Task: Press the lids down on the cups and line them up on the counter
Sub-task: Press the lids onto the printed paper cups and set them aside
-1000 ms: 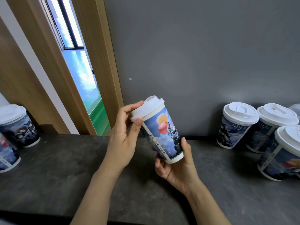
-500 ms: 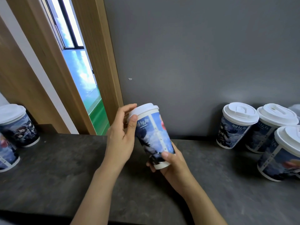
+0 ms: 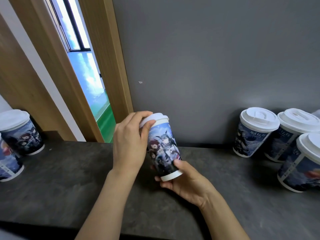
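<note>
Above the dark counter (image 3: pixel 69 170), the left hand (image 3: pixel 129 142) grips the lid (image 3: pixel 156 118) while the right hand (image 3: pixel 185 179) holds the cup (image 3: pixel 163 149) base.

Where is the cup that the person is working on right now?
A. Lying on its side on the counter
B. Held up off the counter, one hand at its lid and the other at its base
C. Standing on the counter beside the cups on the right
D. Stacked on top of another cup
B: the cup is tilted in the air, with the left hand curled round its lid and the right hand gripping its base above the counter.
</note>
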Motion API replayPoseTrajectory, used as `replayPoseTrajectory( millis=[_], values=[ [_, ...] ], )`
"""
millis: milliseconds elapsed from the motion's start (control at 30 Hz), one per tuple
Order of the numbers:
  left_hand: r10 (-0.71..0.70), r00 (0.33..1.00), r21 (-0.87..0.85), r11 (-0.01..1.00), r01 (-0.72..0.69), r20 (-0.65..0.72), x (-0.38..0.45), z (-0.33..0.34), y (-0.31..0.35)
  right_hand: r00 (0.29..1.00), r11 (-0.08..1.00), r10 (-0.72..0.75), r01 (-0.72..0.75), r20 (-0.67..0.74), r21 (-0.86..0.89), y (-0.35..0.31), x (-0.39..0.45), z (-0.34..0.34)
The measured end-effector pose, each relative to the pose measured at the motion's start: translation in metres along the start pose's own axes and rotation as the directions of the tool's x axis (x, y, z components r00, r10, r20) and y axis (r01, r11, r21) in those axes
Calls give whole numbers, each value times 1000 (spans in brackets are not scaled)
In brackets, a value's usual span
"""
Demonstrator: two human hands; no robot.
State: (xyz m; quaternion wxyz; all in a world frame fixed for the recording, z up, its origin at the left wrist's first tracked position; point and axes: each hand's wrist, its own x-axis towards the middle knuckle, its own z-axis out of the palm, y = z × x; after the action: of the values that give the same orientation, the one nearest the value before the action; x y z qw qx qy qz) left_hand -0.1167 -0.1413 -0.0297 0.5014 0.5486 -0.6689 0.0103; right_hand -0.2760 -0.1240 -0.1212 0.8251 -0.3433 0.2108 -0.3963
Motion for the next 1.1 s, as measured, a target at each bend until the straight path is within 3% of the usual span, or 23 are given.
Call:
replayPoseTrajectory(
  millis=[67, 133, 300, 467, 600, 700, 767, 833, 900, 1000, 1100],
  values=[
    [16, 1000, 71, 997, -16, 3, 0, 3, 5, 989, 994, -71, 58, -133, -96, 4, 3, -1],
    [38, 999, 35, 999, -38, 15, 0, 6, 9, 981, 991, -109, 95, -162, -91, 4, 3, -1],
    [-26, 995, -295, 954, 53, 92, 1, 4, 3, 998, 983, -59, 53, 30, 173, -6, -5, 3],
    [-13, 989, -403, 912, 72, 148, -2, 2, -3, 970, 889, -97, -17, 224, 457, -11, -10, 0],
    [15, 997, -303, 953, 8, 75, 2, -1, -8, 973, 936, -24, -58, 229, 346, -10, -8, -2],
    [34, 999, -201, 979, -29, 24, 3, -1, -9, 999, 980, -51, 47, 15, 195, -7, -2, -1],
    [28, 1000, -142, 990, -27, 9, 2, 0, -8, 979, 990, -137, 140, -148, 16, -3, 2, -1],
    [17, 1000, -141, 990, -17, 1, 2, 0, -6, 954, 977, -207, 191, -217, -90, 1, 3, -1],
    [12, 999, -215, 977, -4, 34, 2, -3, -6, 964, 981, -193, 187, -182, -46, 0, 3, -1],
    [33, 989, -374, 927, 24, 146, 2, -6, -8, 990, 973, -134, 141, -45, 184, -7, -2, 0],
    [6, 984, -382, 922, 63, 178, 0, -4, -10, 985, 935, -101, 46, 140, 353, -12, -7, -3]
  ],
)
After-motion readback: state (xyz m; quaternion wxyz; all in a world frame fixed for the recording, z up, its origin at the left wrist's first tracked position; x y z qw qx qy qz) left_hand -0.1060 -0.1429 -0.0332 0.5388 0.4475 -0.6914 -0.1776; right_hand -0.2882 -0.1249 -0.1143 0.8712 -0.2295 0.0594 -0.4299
